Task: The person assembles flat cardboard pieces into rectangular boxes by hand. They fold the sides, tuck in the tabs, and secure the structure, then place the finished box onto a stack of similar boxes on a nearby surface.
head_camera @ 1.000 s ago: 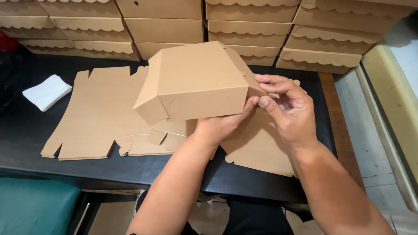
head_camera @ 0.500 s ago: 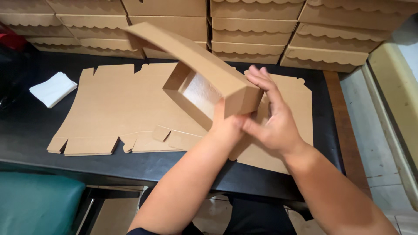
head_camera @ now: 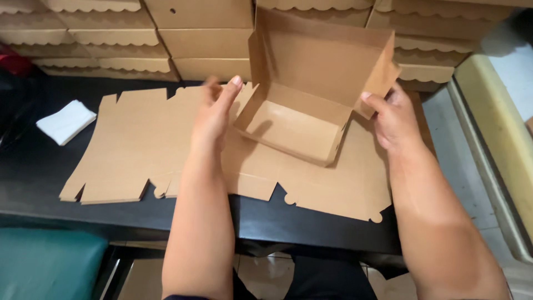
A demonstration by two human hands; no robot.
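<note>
The open cardboard box was plain kraft brown, as were the flat cardboard sheets; the table was black, the folded cloth white.

The cardboard box, earlier tipped over, now stands open-side up between both hands.

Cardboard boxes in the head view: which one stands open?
The folded box between both hands, lid raised, on the flat sheets; the boxes stacked behind are closed.
</note>
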